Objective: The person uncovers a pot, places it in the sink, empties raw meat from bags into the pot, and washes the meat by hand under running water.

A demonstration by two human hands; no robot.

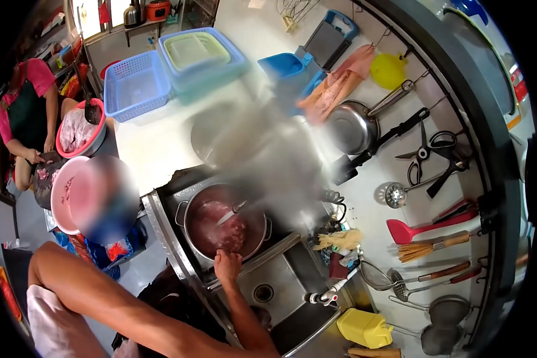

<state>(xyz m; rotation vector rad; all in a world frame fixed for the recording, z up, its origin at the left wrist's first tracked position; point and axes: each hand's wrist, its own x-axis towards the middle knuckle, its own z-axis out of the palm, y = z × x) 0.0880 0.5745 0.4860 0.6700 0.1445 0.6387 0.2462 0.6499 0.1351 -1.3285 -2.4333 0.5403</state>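
My right hand [227, 264] is at the near rim of a large metal pot [188, 224]. Its fingers are curled on the edge of a lump of reddish meat [231, 234] in murky pink liquid. Above the meat, a white streak [225, 218], apparently running water, comes from a metal spout [239, 206]. A bent bare arm crosses the lower left, apparently my left; its hand is outside the frame. White blur hides the area above the pot.
A metal sink [292, 268] adjoins the pot, with a white tap [325, 298]. Utensils such as scissors [422, 152] hang at right. A blue basket [138, 83] stands behind. At left, another person holds a cleaver [48, 157] beside a pink tub [56, 203].
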